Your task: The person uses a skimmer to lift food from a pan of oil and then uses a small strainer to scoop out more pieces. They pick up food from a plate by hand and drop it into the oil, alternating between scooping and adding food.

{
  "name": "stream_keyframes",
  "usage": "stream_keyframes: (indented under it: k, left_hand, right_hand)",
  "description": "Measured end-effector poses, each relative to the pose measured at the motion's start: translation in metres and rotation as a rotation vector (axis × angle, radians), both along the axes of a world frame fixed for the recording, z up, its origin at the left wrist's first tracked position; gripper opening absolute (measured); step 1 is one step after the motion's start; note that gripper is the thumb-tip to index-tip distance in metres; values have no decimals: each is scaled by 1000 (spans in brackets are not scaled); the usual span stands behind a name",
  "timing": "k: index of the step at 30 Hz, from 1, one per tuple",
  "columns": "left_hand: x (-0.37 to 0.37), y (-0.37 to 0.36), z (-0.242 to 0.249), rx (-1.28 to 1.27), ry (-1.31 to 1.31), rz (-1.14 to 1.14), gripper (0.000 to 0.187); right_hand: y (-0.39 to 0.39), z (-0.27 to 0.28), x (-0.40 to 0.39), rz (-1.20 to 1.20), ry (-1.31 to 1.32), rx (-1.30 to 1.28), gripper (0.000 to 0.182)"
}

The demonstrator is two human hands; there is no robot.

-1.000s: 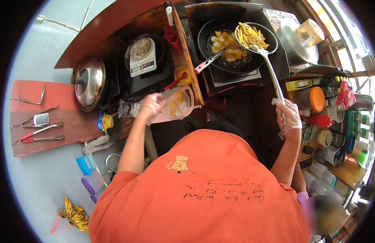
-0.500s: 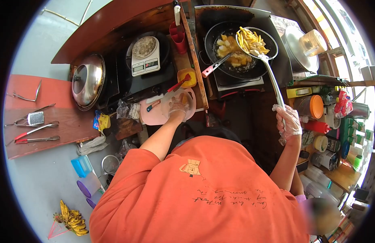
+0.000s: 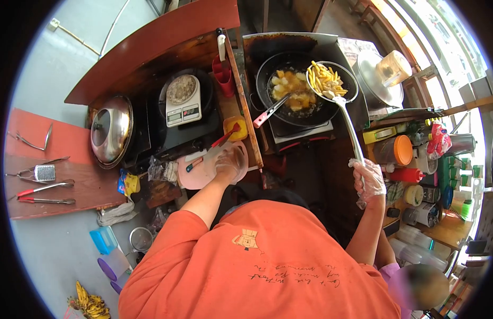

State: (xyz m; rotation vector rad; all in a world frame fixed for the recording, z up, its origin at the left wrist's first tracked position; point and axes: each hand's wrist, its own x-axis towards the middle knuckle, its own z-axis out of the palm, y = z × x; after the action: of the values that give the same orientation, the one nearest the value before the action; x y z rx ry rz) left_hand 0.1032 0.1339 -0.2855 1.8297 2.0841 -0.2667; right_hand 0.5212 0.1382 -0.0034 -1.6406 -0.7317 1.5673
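Observation:
My right hand (image 3: 369, 182), in a clear plastic glove, grips the long handle of a metal skimmer (image 3: 348, 121). Its mesh bowl carries French fries (image 3: 326, 81) and overlaps the right side of a dark wok (image 3: 263, 80). Yellow chunks (image 3: 293, 87) bubble in oil inside the wok, where a pink-handled utensil (image 3: 268, 111) leans over the rim. Also gloved, my left hand (image 3: 229, 161) is over a pink cutting board (image 3: 196, 179); its fingers are blurred by the glove. Close by are a knife with a blue-tipped handle (image 3: 194, 165) and a red-handled utensil (image 3: 225, 136) on a yellow container (image 3: 241, 127).
A digital scale (image 3: 183, 115) stands on the left stove, near a large lidded pan (image 3: 109, 136). Tongs (image 3: 47, 201) and a grater (image 3: 45, 173) lie on the far-left board. Past the wok is a big lidded pot (image 3: 375, 80). Another person (image 3: 390, 274) is at lower right.
The whole view has shifted, with the counter now lower and slightly left. The skimmer stays beside the wok in my right hand, and my left hand remains at the pink board.

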Motion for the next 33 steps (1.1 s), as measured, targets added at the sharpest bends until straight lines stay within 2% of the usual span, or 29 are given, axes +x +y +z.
stream_keyframes:
  k: [7,9,13,16,18,22,24,25,27,28,30,31,33]
  left_hand:
    - [-8,-1,6,-30,-6,-115,54]
    - [-11,2,4,-61,-84,-69,40]
    - [-13,1,16,99,-208,7,39]
    - [-19,4,23,-52,-186,101,33]
    - [-34,-3,17,62,-434,254,34]
    - [-47,-9,8,127,-467,241,33]
    - [-49,-12,6,92,-740,488,29]
    - [-49,-13,7,92,-737,486,29]
    - [-51,-20,4,124,-1038,735,31]
    - [-55,-24,1,121,-1034,729,31]
    - [-61,-29,-6,134,-1427,979,36]
    - [-55,-26,17,129,-1425,972,36]
    - [-44,-22,63,89,-1293,1145,39]
  right_hand:
    - [0,8,0,7,-19,-3,12]
    - [-1,7,1,3,-17,3,13]
    - [0,6,0,5,-8,14,11]
    - [1,5,1,22,1,19,12]
    - [2,7,1,27,1,19,12]
    - [5,5,2,36,11,24,12]
    - [8,6,1,47,16,27,12]
    - [9,7,1,55,14,28,12]
    - [11,6,2,63,21,30,11]
    - [12,5,2,56,26,29,11]
    - [14,4,4,74,27,42,12]
    - [15,4,5,77,24,25,12]
    - [17,5,6,76,24,28,12]
